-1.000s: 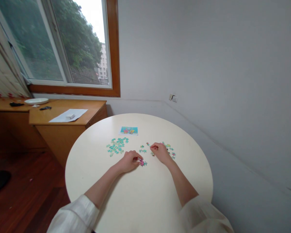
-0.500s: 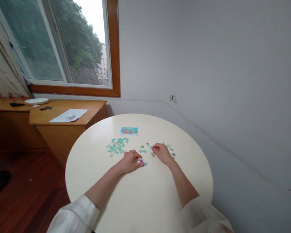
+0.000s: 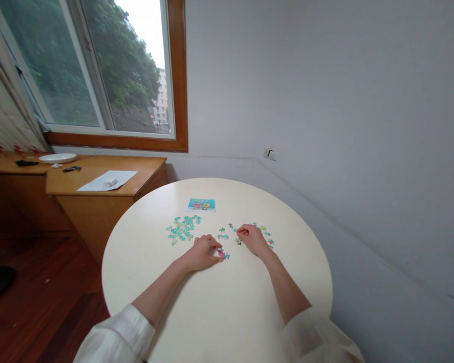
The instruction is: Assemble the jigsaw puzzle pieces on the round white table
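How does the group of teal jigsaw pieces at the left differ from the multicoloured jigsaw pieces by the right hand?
The group of teal jigsaw pieces is nearly one colour; the multicoloured jigsaw pieces mix several. The teal group lies clear of both hands; the multicoloured ones are partly covered by the right hand. Both lie flat on the round cream table.

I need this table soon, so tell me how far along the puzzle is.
Early. Done: teal pieces gathered in a pile. In hand: the left hand touches pink pieces, the right hand a small piece nearby. Left: nearly everything lies loose, near the picture card.
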